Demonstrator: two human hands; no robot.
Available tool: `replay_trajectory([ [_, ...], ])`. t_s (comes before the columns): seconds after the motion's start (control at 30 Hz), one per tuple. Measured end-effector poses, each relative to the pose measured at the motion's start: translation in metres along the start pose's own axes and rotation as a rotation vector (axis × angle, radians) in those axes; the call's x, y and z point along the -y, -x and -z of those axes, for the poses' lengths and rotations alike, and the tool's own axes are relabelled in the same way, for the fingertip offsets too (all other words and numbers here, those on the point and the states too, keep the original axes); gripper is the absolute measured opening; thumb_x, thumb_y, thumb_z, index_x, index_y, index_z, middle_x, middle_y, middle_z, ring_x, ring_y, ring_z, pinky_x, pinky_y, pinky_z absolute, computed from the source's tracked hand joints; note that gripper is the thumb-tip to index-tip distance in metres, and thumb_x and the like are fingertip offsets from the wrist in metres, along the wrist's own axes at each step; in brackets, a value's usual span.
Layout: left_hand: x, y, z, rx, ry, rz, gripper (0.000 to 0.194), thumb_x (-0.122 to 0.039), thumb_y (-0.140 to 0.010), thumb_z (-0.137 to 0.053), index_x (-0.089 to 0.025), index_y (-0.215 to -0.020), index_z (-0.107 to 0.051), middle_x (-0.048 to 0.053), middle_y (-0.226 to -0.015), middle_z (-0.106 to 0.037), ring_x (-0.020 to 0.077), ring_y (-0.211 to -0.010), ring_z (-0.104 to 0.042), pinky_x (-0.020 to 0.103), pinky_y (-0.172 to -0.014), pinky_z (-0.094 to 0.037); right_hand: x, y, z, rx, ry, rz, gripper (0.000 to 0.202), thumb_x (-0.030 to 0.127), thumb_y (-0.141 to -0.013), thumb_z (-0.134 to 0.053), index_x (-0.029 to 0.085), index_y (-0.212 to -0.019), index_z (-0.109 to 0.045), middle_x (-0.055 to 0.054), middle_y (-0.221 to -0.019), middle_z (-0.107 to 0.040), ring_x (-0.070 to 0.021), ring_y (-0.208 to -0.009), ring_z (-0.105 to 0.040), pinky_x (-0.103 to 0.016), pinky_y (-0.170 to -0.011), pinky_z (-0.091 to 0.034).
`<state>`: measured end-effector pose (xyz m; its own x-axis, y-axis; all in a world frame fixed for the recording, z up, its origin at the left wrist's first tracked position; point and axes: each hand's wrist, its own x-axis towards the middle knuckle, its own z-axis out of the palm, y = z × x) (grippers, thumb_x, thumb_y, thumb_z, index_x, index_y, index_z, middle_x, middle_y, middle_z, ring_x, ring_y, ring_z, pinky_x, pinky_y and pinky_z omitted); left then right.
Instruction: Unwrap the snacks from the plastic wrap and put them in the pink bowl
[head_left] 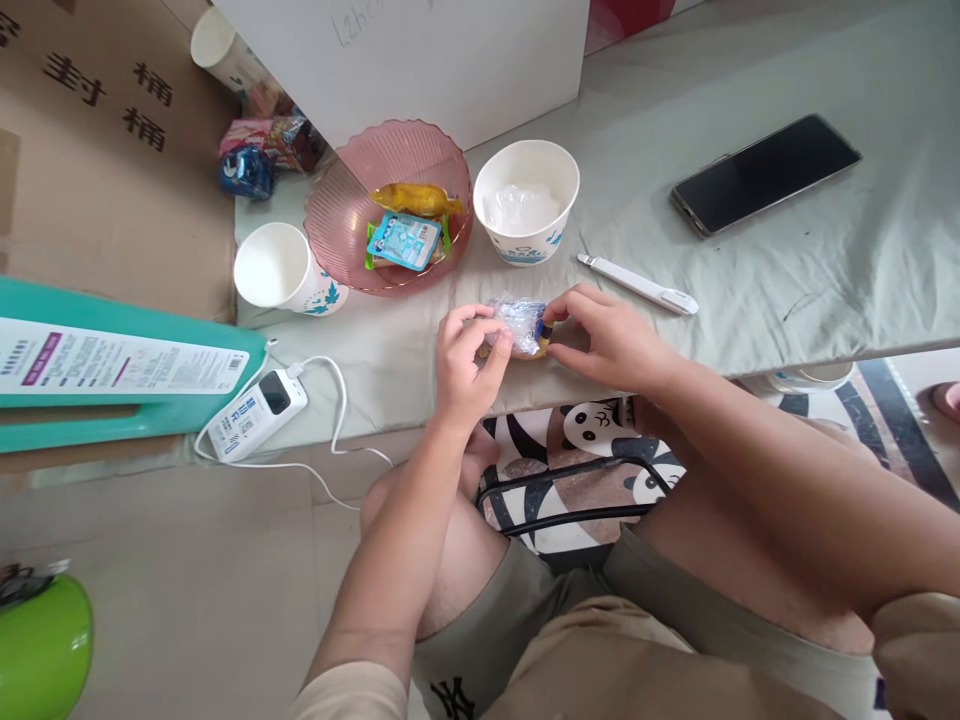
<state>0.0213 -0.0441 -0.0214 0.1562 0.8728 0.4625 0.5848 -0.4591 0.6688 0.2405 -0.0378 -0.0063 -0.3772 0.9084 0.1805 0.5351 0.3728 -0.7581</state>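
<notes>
A small blue-and-yellow packet [525, 328] with crumpled clear plastic wrap over it lies near the cloth-covered table's front edge, between my hands. My left hand [471, 355] is curled at its left side, thumb and fingers pinching the wrap. From the right, my right hand [611, 335] grips the packet's end between thumb and forefinger. Just beyond my right hand rests a slim white utility knife [637, 283]. Behind the packet stands a paper bowl [525, 245] with clear plastic inside. To its left, a pink glass bowl [337, 215] holds several snack packets.
A paper cup [274, 265] leans at the pink bowl's left. A black phone [769, 175] lies at the right rear. At left are a green jug [135, 350] and a white device [259, 415] with a cable [341, 400]. A white box [420, 70] stands behind.
</notes>
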Motion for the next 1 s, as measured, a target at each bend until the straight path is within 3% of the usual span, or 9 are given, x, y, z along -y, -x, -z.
replay_trajectory([
  [0.13, 0.001, -0.002, 0.0, -0.09, 0.237, 0.129, 0.031, -0.048, -0.099, -0.057, -0.022, -0.086, -0.066, 0.008, -0.101, -0.07, 0.0191, -0.1, -0.068, 0.033, -0.089, -0.054, 0.003, 0.0, 0.001, 0.021, 0.005, -0.037, 0.02, 0.026, -0.08, -0.059, 0.021, -0.1, -0.06, -0.01, -0.106, -0.07, -0.023, -0.083, -0.063, -0.036, -0.072, -0.048],
  [0.3, 0.007, -0.009, 0.001, -0.295, 0.707, 0.567, 0.033, -0.055, -0.089, -0.066, -0.024, -0.086, -0.056, 0.003, -0.092, -0.07, 0.0175, -0.087, -0.071, 0.03, -0.076, -0.057, 0.002, 0.001, 0.002, -0.05, 0.047, -0.033, 0.028, 0.036, -0.086, -0.055, 0.019, -0.107, -0.061, -0.011, -0.101, -0.067, -0.0264, -0.09, -0.062, -0.041, -0.08, -0.05],
  [0.4, 0.007, -0.014, 0.003, -0.302, 0.88, 0.722, 0.033, -0.051, -0.084, -0.07, -0.024, -0.085, -0.05, 0.001, -0.086, -0.07, 0.0164, -0.077, -0.071, 0.028, -0.068, -0.057, 0.0, 0.001, -0.001, -0.089, 0.068, 0.081, 0.049, 0.049, -0.086, -0.063, 0.019, -0.124, -0.061, -0.014, -0.114, -0.064, -0.0305, -0.106, -0.061, -0.046, -0.091, -0.051],
  [0.5, 0.002, -0.016, 0.004, -0.239, 0.936, 0.758, 0.03, -0.045, -0.081, -0.072, -0.024, -0.085, -0.051, -0.001, -0.078, -0.068, 0.0149, -0.068, -0.069, 0.025, -0.058, -0.053, -0.001, 0.002, -0.008, -0.022, 0.058, 0.197, 0.059, 0.048, -0.084, -0.069, 0.023, -0.137, -0.059, -0.015, -0.132, -0.057, -0.0324, -0.118, -0.057, -0.05, -0.102, -0.049],
  [0.57, -0.003, -0.017, 0.004, -0.212, 0.961, 0.756, 0.026, -0.041, -0.08, -0.072, -0.024, -0.085, -0.052, -0.002, -0.074, -0.067, 0.0141, -0.064, -0.067, 0.023, -0.054, -0.051, -0.001, 0.002, -0.011, 0.016, 0.061, 0.23, 0.052, 0.041, -0.087, -0.067, 0.026, -0.136, -0.061, -0.014, -0.133, -0.056, -0.0318, -0.119, -0.057, -0.051, -0.104, -0.047],
  [0.7, -0.007, -0.018, 0.005, -0.246, 0.996, 0.771, 0.022, -0.033, -0.079, -0.07, -0.023, -0.083, -0.051, -0.003, -0.072, -0.065, 0.0132, -0.064, -0.066, 0.023, -0.057, -0.055, 0.0, 0.001, -0.011, -0.004, -0.007, 0.212, 0.03, 0.032, -0.09, -0.061, 0.024, -0.118, -0.07, -0.012, -0.12, -0.06, -0.0292, -0.113, -0.059, -0.049, -0.102, -0.048],
  [0.83, -0.006, -0.02, 0.008, -0.3, 0.995, 0.798, 0.021, -0.03, -0.076, -0.069, -0.023, -0.082, -0.05, -0.003, -0.072, -0.064, 0.0125, -0.063, -0.066, 0.023, -0.057, -0.055, 0.003, 0.0, -0.007, -0.025, -0.103, 0.143, 0.011, 0.027, -0.089, -0.06, 0.022, -0.094, -0.068, -0.011, -0.114, -0.063, -0.0263, -0.105, -0.063, -0.046, -0.096, -0.052],
  [1.0, -0.006, -0.021, 0.011, -0.371, 0.948, 0.838, 0.023, -0.03, -0.071, -0.069, -0.024, -0.082, -0.05, -0.003, -0.073, -0.064, 0.0132, -0.065, -0.067, 0.023, -0.058, -0.055, 0.005, -0.001, -0.004, -0.116, -0.076, 0.122, 0.005, 0.024, -0.086, -0.058, 0.022, -0.084, -0.062, -0.011, -0.11, -0.066, -0.0262, -0.1, -0.065, -0.046, -0.091, -0.053],
])
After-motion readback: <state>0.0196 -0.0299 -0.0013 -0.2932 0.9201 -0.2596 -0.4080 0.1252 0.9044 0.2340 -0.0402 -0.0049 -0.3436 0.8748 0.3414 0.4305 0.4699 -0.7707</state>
